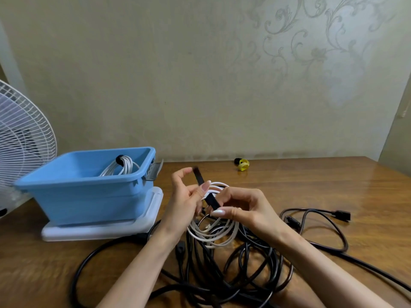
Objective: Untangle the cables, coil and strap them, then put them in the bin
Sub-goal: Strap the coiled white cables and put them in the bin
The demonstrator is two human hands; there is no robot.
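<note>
Black cables (222, 274) tangled on tabletop (311, 185), nearest cam. Above them white coil (213, 236) held up: R hand (244, 207) grip curled round coil + strap's low end. Strap (212, 202) long axis diagonal, up-left to down-right. L hand (186, 196) grip pinches its top end. Bin (84, 196) at left holds a strapped coil (124, 165).

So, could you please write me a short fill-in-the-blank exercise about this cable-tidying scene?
In the blue plastic bin, a strapped ____ cable coil shows.
The left hand pinches a flat ____ strap, while the right hand grips a second white cable coil.
On the wooden table, a small black roll sits beside a ____ band.
Missing words: white; black; yellow.
</note>
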